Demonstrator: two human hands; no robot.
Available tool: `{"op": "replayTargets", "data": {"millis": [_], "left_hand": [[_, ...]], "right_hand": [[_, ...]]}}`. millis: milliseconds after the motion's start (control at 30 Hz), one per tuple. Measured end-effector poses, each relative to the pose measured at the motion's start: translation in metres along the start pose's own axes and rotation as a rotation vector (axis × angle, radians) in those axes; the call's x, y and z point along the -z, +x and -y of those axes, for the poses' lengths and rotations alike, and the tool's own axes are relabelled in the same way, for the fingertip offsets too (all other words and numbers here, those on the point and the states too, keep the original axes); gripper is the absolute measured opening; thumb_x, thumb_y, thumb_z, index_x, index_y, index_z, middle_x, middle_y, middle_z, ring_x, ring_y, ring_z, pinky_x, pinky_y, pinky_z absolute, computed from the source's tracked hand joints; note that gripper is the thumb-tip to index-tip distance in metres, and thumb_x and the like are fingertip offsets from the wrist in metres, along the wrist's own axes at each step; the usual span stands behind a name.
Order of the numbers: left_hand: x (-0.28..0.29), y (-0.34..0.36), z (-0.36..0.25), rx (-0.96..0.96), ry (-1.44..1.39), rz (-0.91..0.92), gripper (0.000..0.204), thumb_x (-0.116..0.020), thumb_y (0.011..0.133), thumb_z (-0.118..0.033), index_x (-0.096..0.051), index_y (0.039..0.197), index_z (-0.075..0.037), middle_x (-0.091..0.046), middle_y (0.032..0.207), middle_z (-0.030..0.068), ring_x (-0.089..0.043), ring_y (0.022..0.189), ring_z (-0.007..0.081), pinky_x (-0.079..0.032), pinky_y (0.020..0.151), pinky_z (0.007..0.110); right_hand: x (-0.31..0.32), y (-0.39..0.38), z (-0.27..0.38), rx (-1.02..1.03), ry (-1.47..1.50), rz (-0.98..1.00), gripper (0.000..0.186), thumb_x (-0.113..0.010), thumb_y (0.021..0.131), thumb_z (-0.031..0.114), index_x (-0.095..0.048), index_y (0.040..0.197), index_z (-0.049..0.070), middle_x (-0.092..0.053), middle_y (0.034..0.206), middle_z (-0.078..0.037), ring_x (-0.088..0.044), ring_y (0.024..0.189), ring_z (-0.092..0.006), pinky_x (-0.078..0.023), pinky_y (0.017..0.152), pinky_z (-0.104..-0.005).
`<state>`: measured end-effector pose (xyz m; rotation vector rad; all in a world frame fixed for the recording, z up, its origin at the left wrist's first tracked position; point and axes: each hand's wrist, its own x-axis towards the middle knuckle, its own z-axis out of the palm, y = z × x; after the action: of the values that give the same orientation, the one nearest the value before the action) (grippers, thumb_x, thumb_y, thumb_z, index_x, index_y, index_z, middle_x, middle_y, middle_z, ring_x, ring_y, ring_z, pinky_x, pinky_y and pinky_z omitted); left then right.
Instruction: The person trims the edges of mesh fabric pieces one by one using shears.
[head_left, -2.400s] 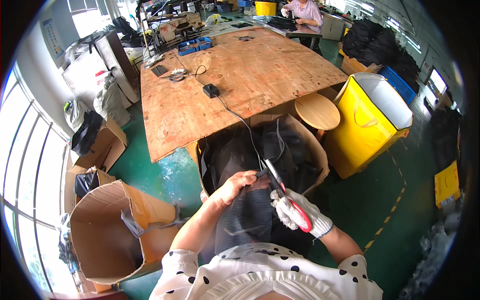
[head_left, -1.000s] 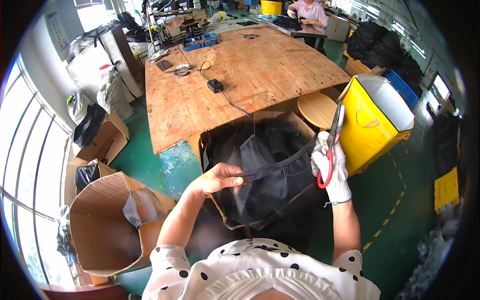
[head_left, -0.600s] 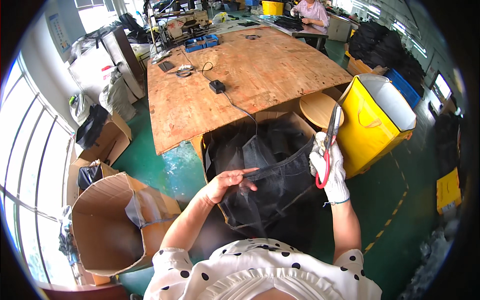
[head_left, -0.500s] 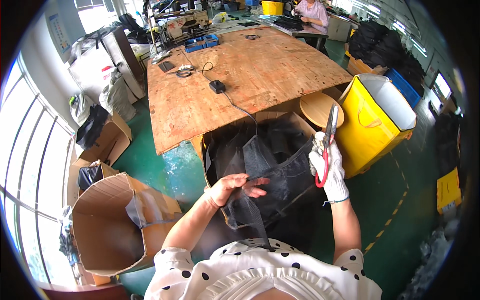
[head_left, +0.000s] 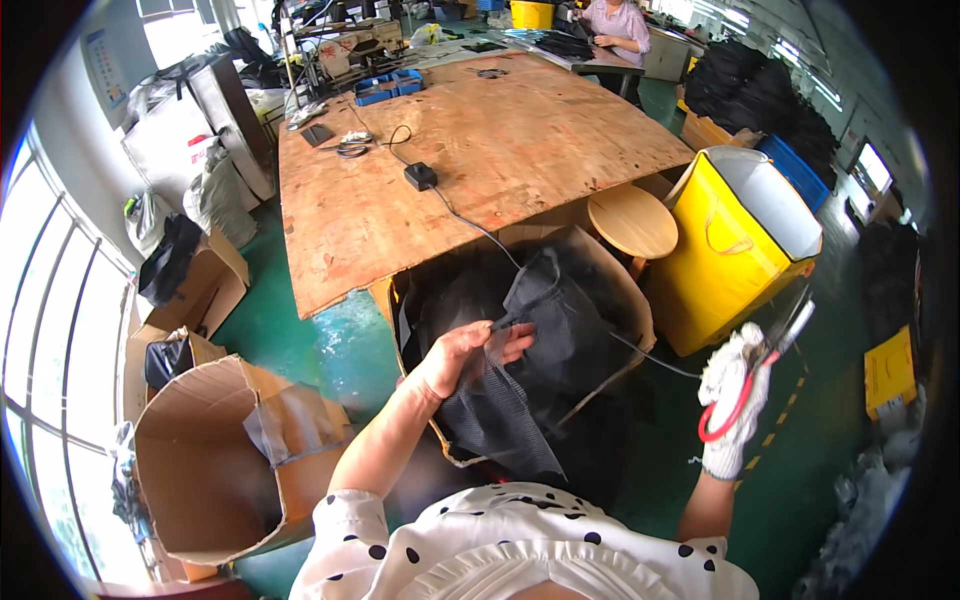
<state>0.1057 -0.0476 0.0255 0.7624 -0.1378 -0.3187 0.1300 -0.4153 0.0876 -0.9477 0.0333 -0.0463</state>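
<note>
Our bare left hand (head_left: 460,358) pinches black mesh (head_left: 515,410) between thumb and fingers, the cloth spreading to its right and hanging below it at an open carton (head_left: 622,280). Well to its right, our gloved right hand (head_left: 733,385) grips red-handled scissors (head_left: 771,358), and a thin dark strand (head_left: 655,358) runs from the mesh toward that hand.

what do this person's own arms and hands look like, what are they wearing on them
The left hand is bare, with no glove. The right hand wears a white glove with a snug cuff at the wrist. Both forearms are bare below loose white sleeves with black polka dots.
</note>
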Motion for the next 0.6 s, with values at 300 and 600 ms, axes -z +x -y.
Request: {"op": "replayTargets", "data": {"millis": [300,600], "left_hand": [[-0.011,0.018,0.005,0.025,0.091,0.156,0.044,-0.059,0.085,-0.031,-0.052,0.105,0.007,-0.035,0.137,0.0265,-0.042,0.125,0.0309,-0.03,0.105,0.037],[-0.007,0.013,0.01,0.013,0.141,0.1,0.041,-0.057,0.087,-0.021,-0.05,0.113,0.01,-0.051,0.125,0.0229,-0.05,0.117,0.0314,-0.034,0.103,0.037]], "right_hand": [[-0.045,-0.045,-0.049,-0.971,0.019,0.424,0.025,-0.043,0.093,0.042,-0.048,0.092,0.018,-0.045,0.064,0.006,-0.045,0.05,-0.0063,-0.039,0.043,-0.0221],[-0.064,-0.044,-0.069,-1.043,-0.265,0.557,0.03,-0.046,0.091,0.046,-0.048,0.095,0.017,-0.048,0.065,0.005,-0.046,0.052,-0.0071,-0.037,0.042,-0.0199]]}}
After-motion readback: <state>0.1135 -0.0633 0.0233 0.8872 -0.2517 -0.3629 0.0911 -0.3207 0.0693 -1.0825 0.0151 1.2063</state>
